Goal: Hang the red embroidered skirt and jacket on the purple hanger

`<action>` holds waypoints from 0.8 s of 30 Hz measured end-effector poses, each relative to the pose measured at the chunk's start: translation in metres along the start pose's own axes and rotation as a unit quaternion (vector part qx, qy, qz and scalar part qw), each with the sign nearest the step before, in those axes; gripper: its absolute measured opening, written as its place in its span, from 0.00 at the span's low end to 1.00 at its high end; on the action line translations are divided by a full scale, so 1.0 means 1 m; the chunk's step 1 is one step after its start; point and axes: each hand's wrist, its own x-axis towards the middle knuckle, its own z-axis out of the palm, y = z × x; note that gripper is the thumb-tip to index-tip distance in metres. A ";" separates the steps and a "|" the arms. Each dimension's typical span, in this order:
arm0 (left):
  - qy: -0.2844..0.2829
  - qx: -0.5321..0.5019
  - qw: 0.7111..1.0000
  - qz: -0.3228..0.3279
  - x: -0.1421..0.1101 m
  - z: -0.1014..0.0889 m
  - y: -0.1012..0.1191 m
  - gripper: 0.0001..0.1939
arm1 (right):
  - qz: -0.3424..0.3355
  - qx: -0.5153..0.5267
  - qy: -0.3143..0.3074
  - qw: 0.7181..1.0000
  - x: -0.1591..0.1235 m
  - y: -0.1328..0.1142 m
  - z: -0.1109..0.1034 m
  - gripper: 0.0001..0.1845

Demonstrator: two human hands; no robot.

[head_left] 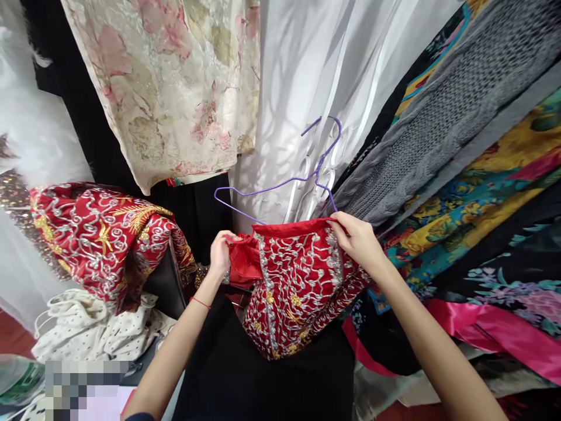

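Between my hands I hold up a red garment (298, 275) with silver and gold embroidery, its plain red edge stretched along the top. My left hand (221, 252) is closed on the folded red cloth at its left side. At the upper right corner, my right hand (355, 237) pinches the same edge between thumb and fingers. Just behind the garment stands a purple wire hanger (280, 186), hook upward; its lower part is hidden by the cloth. The lower part of the garment rests over black fabric (263, 386), apparently on my lap.
Another red embroidered piece (105, 234) is draped at the left, above dotted white cloth (87, 327). A floral cloth (188, 88) hangs overhead before a white curtain (289, 76). On the right hang a grey knit (464, 88) and patterned garments with a pink ribbon (491, 327). A bottle (20, 380) stands lower left.
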 end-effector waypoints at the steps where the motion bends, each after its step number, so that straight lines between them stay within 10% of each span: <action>1: 0.012 -0.018 1.000 0.002 0.001 -0.007 0.003 0.12 | 0.003 -0.001 -0.001 1.000 0.000 0.001 0.001 0.09; 4: -0.024 -0.129 0.990 -0.048 -0.001 -0.034 0.014 0.17 | 0.005 0.000 -0.003 1.000 0.001 0.002 0.005 0.09; 8: -0.349 -0.049 0.888 -0.294 -0.009 -0.057 0.030 0.26 | 0.008 0.001 0.006 1.000 0.003 0.001 0.008 0.10; 10: -0.431 0.094 0.848 -0.294 -0.011 -0.054 0.031 0.25 | 0.009 0.001 0.009 1.000 0.003 0.001 0.009 0.10; 13: -0.276 0.258 0.917 -0.126 -0.009 -0.040 0.020 0.21 | 0.008 0.003 0.006 1.000 0.002 0.001 0.008 0.10; 16: -0.087 0.355 0.922 -0.126 -0.003 -0.029 0.001 0.26 | 0.006 -0.001 0.006 1.000 0.001 0.001 0.006 0.10; 24: -0.024 0.230 0.955 -0.187 0.044 -0.018 0.006 0.11 | -0.014 -0.082 -0.031 0.996 -0.009 0.011 -0.007 0.12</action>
